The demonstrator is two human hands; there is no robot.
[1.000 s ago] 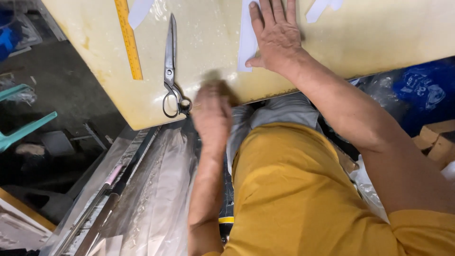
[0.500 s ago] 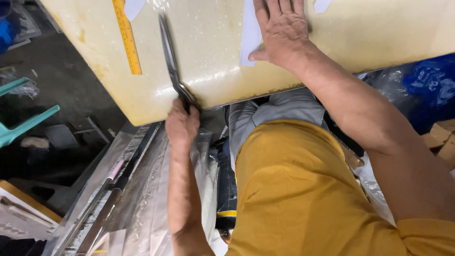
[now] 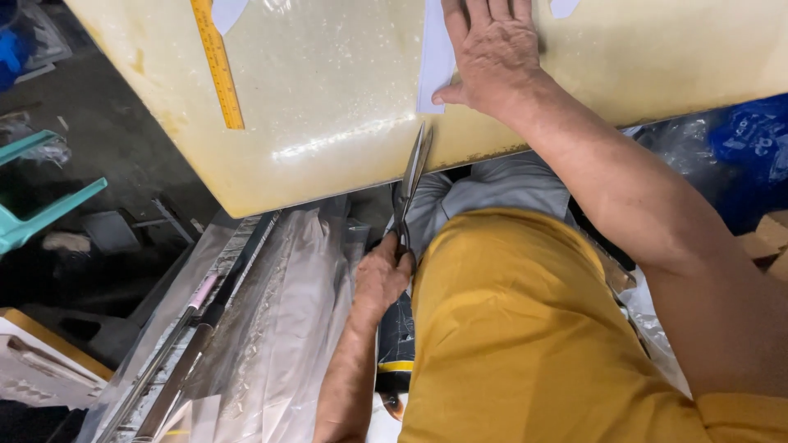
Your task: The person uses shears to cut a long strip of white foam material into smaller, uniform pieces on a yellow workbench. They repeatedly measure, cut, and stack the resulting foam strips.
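Head view looked down over a yellowed table (image 3: pixel 328 123). Far left, a teal plastic chair (image 3: pixel 37 217) stood on the dark floor, w/ clear plastic sheeting (image 3: pixel 279 328) and metal rods (image 3: pixel 185 344) heaped below the table edge. A yellow ruler (image 3: pixel 217 61) lay flat on the table, well apart from both hands. Nearer the middle, the left hand (image 3: pixel 382 275) sat below the table edge, fingers curled tight round the handles of the scissors (image 3: pixel 410 176); blades pointed up, nearly closed, tips just reaching the table edge. Right of that, the right hand (image 3: pixel 492 53) lay spread, palm down, pinning a white paper sheet (image 3: pixel 435 57) to the table. The scissor tips were close to that thumb, so a jerky push up could probably nick it. Paper might also slide or tear crooked if the palm eased off, IMO. Person's yellow shirt (image 3: pixel 525 344) filled the lower right; blue bags (image 3: pixel 751 139) sat beyond the arm.
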